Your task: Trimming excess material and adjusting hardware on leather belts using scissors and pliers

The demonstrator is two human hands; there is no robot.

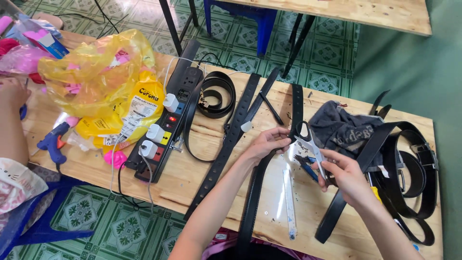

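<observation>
My left hand (267, 142) pinches a long black belt (297, 103) that runs from the far table edge down toward me. My right hand (340, 173) grips a pair of scissors (308, 139) with black handles, blades pointing toward the belt near my left fingers. A clear plastic ruler (289, 197) lies on the wooden table (192, 168) just below my hands. Blue-handled pliers (308, 166) lie partly under my right hand.
Several more black belts (409, 168) lie coiled at the right beside a dark grey cloth (339, 127). Another belt (226, 144) and a black power strip (168, 123) with white plugs lie left. A yellow plastic bag (103, 77) and a blue glue gun (53, 142) sit far left, near another person's arm (12, 120).
</observation>
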